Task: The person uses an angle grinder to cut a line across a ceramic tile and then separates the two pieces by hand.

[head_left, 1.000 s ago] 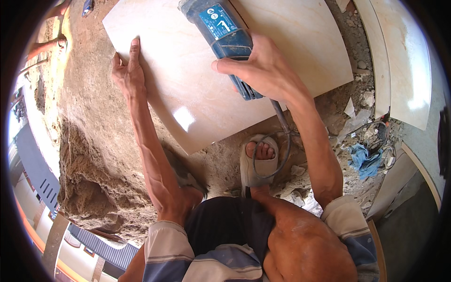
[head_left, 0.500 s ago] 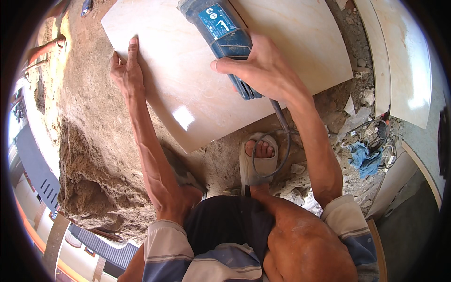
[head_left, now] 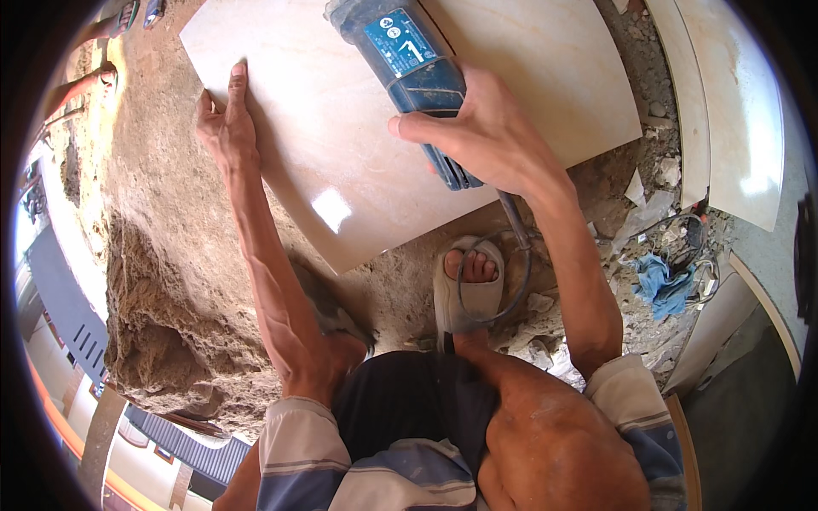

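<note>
A large cream, glossy floor tile [head_left: 341, 162] lies on the dirt ground in front of me. My right hand [head_left: 498, 128] wraps round the rear body of a blue corded angle grinder [head_left: 409, 64] resting over the tile; its disc is out of sight. Beside the tool's right side a thin dark line [head_left: 433, 24] runs across the tile. At the tile's left edge my left hand [head_left: 228, 132] grips with the thumb on top, and its other fingers are partly hidden at the edge. The tool's black cord [head_left: 511, 213] loops down by my right foot.
My sandalled right foot [head_left: 473, 277] is close to the tile's near edge. Long tile strips [head_left: 737, 111] lie at the right, above rubble and a crumpled blue cloth [head_left: 660, 285]. A broken earth edge [head_left: 162, 341] drops away at the left. Another person's foot [head_left: 123, 19] shows at the far left.
The angle grinder and my right hand have shifted slightly right and toward me. My left hand stays on the tile's edge. At the far left, another person's sandalled foot has come into view.
</note>
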Demonstrator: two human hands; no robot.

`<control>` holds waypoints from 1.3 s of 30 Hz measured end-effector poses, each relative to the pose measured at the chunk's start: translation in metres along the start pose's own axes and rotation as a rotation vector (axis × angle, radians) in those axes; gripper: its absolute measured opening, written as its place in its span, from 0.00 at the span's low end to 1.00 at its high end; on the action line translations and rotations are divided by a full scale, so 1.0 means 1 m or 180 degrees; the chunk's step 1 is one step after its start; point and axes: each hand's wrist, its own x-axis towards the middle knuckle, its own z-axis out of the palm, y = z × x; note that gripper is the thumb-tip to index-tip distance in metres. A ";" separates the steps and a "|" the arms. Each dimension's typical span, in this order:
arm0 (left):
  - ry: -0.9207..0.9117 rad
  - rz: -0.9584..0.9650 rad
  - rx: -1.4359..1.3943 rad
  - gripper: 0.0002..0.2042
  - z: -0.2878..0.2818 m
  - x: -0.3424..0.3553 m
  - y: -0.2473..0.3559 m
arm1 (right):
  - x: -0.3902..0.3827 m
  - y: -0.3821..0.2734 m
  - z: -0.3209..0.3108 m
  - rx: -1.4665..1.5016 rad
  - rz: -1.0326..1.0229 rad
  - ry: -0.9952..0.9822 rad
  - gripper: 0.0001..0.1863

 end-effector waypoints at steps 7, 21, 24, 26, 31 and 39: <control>0.0052 0.0020 0.0020 0.55 0.001 0.001 -0.003 | 0.000 -0.002 0.001 0.0105 0.0031 0.0078 0.18; 0.0005 -0.0049 -0.0127 0.55 0.002 0.003 -0.007 | -0.009 0.003 0.003 0.0092 0.0039 0.0141 0.18; 0.0032 0.0025 -0.0247 0.53 0.002 0.003 -0.008 | -0.012 0.004 0.003 0.0088 0.0053 0.0144 0.17; 0.0018 0.0039 -0.0281 0.50 0.002 0.002 -0.007 | -0.014 0.005 0.002 0.0099 0.0060 0.0125 0.17; 0.0024 0.0025 -0.0236 0.43 0.003 0.001 -0.003 | -0.011 0.009 0.002 0.0136 0.0034 0.0059 0.16; -0.0010 0.0000 -0.0144 0.48 0.002 0.003 -0.006 | -0.015 0.008 0.002 0.0044 0.0072 0.0127 0.19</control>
